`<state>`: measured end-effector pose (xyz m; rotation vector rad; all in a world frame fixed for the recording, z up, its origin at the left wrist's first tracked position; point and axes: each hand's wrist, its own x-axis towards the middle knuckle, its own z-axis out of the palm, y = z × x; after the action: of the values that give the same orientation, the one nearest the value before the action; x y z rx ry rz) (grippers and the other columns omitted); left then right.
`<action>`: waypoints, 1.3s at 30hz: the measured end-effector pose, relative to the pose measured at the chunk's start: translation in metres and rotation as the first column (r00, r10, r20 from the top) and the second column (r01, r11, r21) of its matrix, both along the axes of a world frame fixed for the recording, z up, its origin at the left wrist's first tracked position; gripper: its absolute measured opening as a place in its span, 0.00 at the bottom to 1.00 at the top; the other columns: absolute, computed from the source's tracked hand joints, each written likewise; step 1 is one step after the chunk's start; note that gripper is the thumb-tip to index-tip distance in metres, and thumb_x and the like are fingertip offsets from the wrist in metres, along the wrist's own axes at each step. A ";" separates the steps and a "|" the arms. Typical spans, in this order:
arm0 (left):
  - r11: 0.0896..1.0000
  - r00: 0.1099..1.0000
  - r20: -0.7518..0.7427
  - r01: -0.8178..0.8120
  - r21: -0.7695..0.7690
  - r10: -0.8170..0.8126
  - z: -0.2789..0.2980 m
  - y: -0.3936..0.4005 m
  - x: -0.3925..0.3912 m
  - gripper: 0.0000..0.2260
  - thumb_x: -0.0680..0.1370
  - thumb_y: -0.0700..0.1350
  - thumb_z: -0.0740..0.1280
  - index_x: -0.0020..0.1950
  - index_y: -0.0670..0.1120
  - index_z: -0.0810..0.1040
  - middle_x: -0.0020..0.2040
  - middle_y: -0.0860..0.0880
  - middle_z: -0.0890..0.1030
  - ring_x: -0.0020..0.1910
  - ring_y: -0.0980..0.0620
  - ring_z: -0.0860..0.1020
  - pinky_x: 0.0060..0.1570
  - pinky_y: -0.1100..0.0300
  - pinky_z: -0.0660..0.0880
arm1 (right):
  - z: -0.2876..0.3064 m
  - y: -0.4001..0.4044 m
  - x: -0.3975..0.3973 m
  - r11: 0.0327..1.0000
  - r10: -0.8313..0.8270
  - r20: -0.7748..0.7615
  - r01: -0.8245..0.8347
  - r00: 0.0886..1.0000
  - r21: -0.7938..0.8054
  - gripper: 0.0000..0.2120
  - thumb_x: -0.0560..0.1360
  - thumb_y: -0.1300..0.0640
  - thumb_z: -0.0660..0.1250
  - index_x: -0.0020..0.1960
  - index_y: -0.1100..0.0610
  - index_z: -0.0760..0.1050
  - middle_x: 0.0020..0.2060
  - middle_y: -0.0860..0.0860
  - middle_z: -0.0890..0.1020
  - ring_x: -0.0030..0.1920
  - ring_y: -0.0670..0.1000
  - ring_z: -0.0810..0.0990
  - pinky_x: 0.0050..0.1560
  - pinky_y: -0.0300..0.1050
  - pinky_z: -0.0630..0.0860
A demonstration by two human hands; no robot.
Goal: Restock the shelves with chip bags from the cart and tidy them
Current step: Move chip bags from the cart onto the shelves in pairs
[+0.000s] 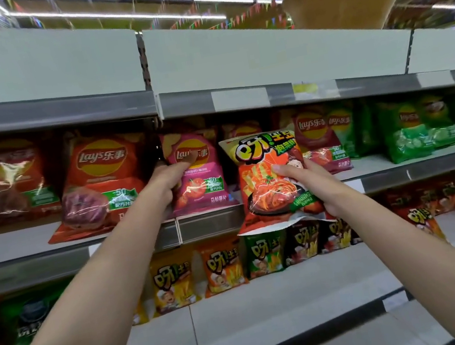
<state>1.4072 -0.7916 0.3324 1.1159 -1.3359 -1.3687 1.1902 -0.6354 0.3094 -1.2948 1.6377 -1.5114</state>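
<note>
Two hands reach up to the middle shelf (254, 195) in the head view. The left hand (168, 179) grips the left edge of a pink chip bag (199, 174) standing on that shelf, fingers curled round it. The right hand (308, 179) holds an orange chip bag (266, 178) upright in the air just in front of the shelf, right of the pink bag. Green bags (411, 129) stand farther right on that shelf.
</note>
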 end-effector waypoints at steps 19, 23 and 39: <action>0.939 0.989 0.052 -0.116 -0.325 0.140 0.002 0.103 -0.026 0.18 0.77 0.51 0.69 0.61 0.42 0.71 0.58 0.43 0.78 0.52 0.50 0.80 0.52 0.57 0.79 | -0.008 0.029 -0.012 0.976 0.210 0.055 -0.206 0.976 -0.070 0.29 0.71 0.45 0.72 0.67 0.51 0.67 0.57 0.45 0.78 0.52 0.42 0.78 0.47 0.35 0.73; 0.964 0.996 0.052 0.090 -0.251 -0.079 -0.007 0.157 -0.058 0.16 0.77 0.54 0.67 0.56 0.43 0.72 0.55 0.43 0.80 0.48 0.52 0.82 0.46 0.61 0.79 | -0.013 0.057 -0.032 0.976 0.209 0.042 -0.206 0.977 -0.067 0.39 0.68 0.40 0.73 0.72 0.51 0.63 0.63 0.46 0.76 0.61 0.48 0.75 0.61 0.43 0.71; 0.803 0.806 0.065 0.592 -0.065 -0.589 -0.079 0.286 -0.228 0.30 0.66 0.57 0.74 0.65 0.50 0.72 0.59 0.47 0.81 0.57 0.47 0.80 0.61 0.49 0.75 | -0.062 0.208 -0.165 0.996 0.088 0.153 -0.086 0.984 -0.020 0.39 0.63 0.42 0.76 0.69 0.53 0.68 0.57 0.51 0.81 0.54 0.50 0.83 0.56 0.49 0.79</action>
<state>1.1794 -0.5059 0.2531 0.6852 -1.8541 -1.7131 1.0251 -0.4274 0.2479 -1.2087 1.4574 -1.5315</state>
